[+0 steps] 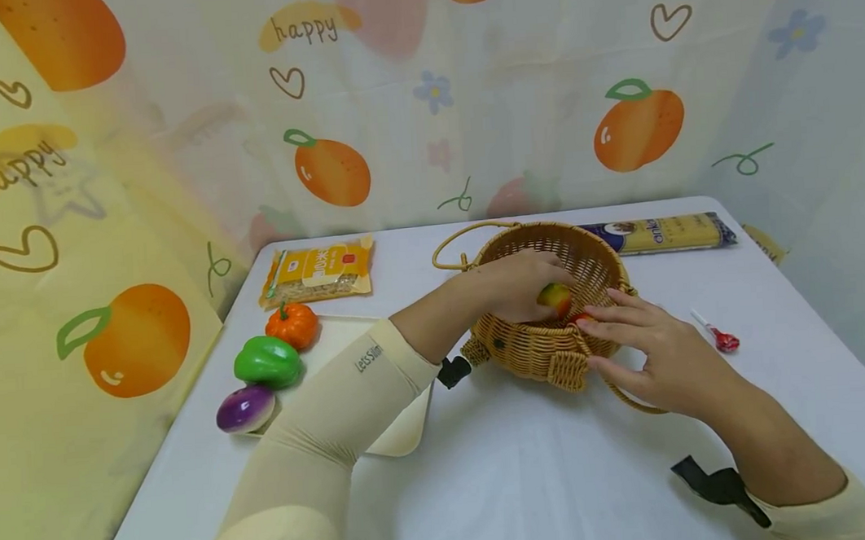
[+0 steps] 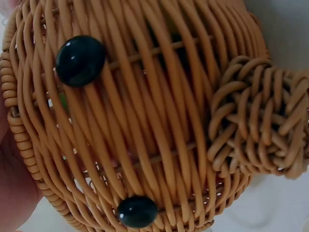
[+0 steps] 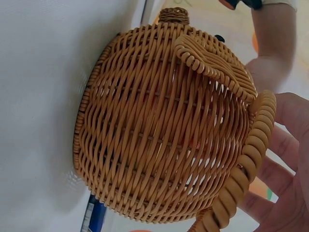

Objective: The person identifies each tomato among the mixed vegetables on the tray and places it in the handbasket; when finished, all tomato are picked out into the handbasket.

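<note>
Head view, left to right: toy vegetables point(image 1: 264, 362) sit on a tray point(image 1: 404, 430), the left hand point(image 1: 521, 286) curls around a fruit point(image 1: 555, 299) inside the wicker basket point(image 1: 547, 354), steadied on the bench point(image 1: 531, 477) by the right hand's point(image 1: 660, 352) flat, relaxed fingers

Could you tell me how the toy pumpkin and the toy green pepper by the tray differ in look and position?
The pumpkin is orange, ribbed, with a small green stem on top; the green pepper is glossy green and smoother. The pumpkin looks smaller and sits farther from the person, the green pepper nearer and larger. Both lie at the left edge of the tray, untouched by either hand.
</note>
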The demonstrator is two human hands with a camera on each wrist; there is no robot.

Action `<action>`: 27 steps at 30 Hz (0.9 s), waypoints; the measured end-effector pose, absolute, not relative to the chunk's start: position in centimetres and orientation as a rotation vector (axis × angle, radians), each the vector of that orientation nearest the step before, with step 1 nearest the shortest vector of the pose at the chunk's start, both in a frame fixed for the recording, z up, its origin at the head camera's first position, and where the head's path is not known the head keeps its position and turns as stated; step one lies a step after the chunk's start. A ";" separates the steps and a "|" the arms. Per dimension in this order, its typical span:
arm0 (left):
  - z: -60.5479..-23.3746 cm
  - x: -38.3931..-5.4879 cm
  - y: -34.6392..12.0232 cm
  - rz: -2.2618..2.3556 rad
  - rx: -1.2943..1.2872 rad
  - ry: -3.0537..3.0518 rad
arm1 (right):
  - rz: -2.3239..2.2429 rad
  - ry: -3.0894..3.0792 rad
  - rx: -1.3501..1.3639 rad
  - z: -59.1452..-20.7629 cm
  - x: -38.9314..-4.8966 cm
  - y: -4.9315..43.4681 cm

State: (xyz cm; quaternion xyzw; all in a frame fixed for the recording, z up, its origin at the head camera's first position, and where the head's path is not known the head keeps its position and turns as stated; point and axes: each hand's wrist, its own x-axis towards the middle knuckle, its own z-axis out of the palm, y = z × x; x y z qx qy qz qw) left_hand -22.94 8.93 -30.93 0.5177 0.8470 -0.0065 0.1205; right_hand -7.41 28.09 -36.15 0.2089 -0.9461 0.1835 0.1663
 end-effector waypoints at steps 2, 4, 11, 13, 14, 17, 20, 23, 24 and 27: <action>-31.0 -22.9 8.8 -0.022 1.527 2.474 | 0.524 -2.689 0.599 -36.1 -7.5 28.1; -31.0 -22.9 8.7 -0.021 1.532 2.473 | 0.521 -2.684 0.603 -36.1 -7.5 28.1; -30.7 -22.8 8.1 0.012 1.516 2.506 | 0.536 -2.721 0.580 -36.1 -7.4 28.3; -30.6 -22.6 7.7 0.037 1.505 2.540 | 0.549 -2.753 0.570 -36.1 -7.3 28.3; -30.5 -22.5 7.4 0.048 1.494 2.563 | 0.553 -2.768 0.565 -36.1 -7.3 28.4; -30.1 -22.2 6.4 0.060 1.464 2.632 | 0.553 -2.807 0.569 -36.2 -7.3 28.5; -29.7 -22.0 4.9 0.071 1.457 2.687 | 0.546 -2.832 0.593 -36.1 -7.2 28.7; -29.3 -21.8 3.0 0.110 1.429 2.734 | 0.569 -2.844 0.629 -35.9 -7.0 29.1; -29.1 -21.7 2.3 0.129 1.416 2.748 | 0.582 -2.844 0.641 -35.8 -6.9 29.3; -28.7 -21.4 0.0 0.163 1.346 2.806 | 0.601 -2.826 0.660 -35.4 -6.8 29.9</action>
